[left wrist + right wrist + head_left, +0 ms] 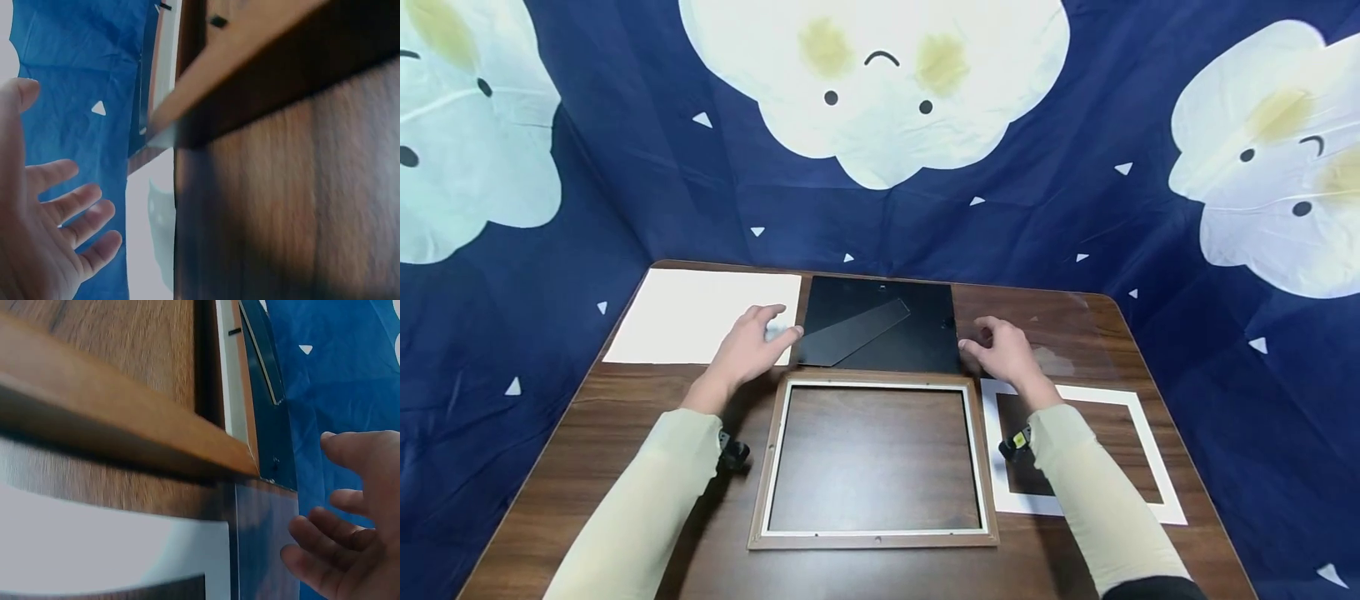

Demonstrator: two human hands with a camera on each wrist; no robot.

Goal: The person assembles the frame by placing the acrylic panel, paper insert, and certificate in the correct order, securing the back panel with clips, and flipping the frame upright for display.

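My left hand hovers over the right side of a white sheet, near the left edge of a black backing board. The board has a slanted easel stand on it. My right hand is near the board's right edge, fingers loosely bent. In the wrist views, both the left hand and the right hand have spread fingers with nothing between them. In front of the board lies a wooden picture frame, with bare table showing through its opening.
A white mat with a rectangular cutout lies right of the frame, partly under my right forearm. Behind it, a transparent sheet lies on the wooden table. A dark blue curtain with cloud faces surrounds the table's back and sides.
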